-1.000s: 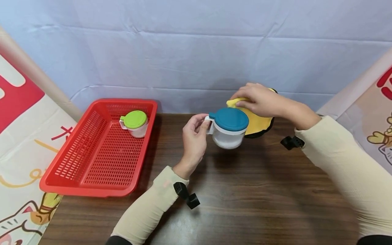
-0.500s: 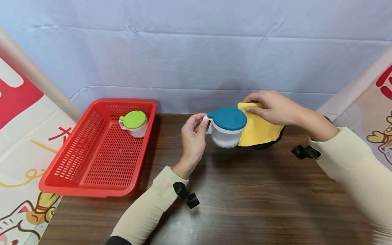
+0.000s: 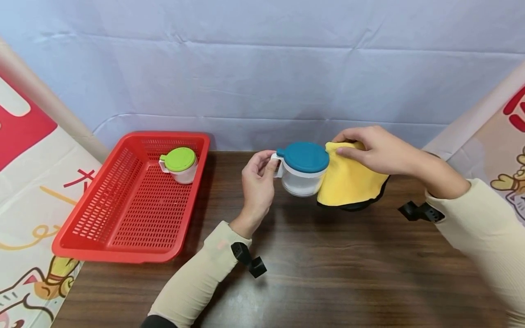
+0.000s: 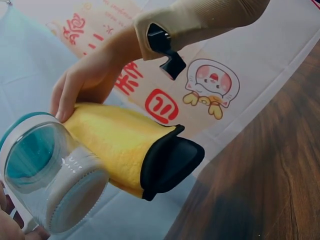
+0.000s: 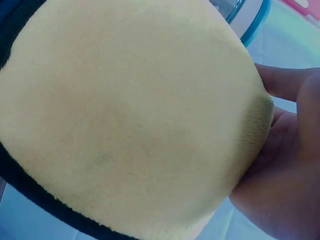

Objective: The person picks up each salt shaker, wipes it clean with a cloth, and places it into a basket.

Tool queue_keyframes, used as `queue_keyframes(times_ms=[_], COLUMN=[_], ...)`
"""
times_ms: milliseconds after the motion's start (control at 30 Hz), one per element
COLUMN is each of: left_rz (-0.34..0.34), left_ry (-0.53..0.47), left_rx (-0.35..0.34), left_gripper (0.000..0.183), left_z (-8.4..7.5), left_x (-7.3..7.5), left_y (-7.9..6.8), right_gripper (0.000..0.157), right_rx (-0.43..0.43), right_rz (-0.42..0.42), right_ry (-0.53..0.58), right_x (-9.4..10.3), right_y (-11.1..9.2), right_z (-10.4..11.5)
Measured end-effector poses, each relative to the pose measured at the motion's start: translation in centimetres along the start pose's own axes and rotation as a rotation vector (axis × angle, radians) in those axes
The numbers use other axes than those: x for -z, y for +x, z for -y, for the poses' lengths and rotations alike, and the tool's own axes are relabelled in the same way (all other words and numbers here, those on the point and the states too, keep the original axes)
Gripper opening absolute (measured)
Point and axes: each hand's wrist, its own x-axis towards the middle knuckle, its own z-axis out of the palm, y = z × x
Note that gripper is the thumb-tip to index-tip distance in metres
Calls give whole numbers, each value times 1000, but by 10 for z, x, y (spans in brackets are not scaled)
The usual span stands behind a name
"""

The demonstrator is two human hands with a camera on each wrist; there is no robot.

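My left hand (image 3: pixel 259 180) grips the white handle of a clear seasoning jar (image 3: pixel 301 182), its round teal lid shut on top. The jar is held above the table, and its underside shows in the left wrist view. Just to its right, my right hand (image 3: pixel 379 148) pinches the upper corner of a yellow cloth (image 3: pixel 348 180) with a black edge. The cloth hangs down against or very near the jar's right side; whether they touch I cannot tell. In the right wrist view the cloth (image 5: pixel 130 115) covers most of the jar.
A red perforated basket (image 3: pixel 186 228) stands on the left of the brown wooden table (image 3: pixel 311 273). Inside, at its back right, sits another clear jar with a lime-green lid (image 3: pixel 180 159). A pale cloth backdrop (image 3: pixel 262 82) rises behind the table.
My right hand has moved right and slightly nearer, drawing the yellow cloth from behind the jar to its right side, where more of it shows. My left hand and jar have barely shifted left.
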Motion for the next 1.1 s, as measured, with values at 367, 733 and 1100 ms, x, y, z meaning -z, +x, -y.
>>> queue_keyframes(times_ms=[367, 733, 1100], left_rz=[-2, 0, 6], left_ry=[5, -22, -50], left_rx=[-4, -4, 7], left_gripper=[18, 18, 17], left_z=[-1, -1, -2], left_x=[1, -1, -3], left_y=[0, -1, -2], right_gripper=[16, 18, 21], right_rx=[-11, -40, 77], right_rz=[12, -63, -174], right_ry=[45, -7, -105], right_x=[5, 21, 25], right_y=[-14, -20, 14], right_z=[3, -8, -22])
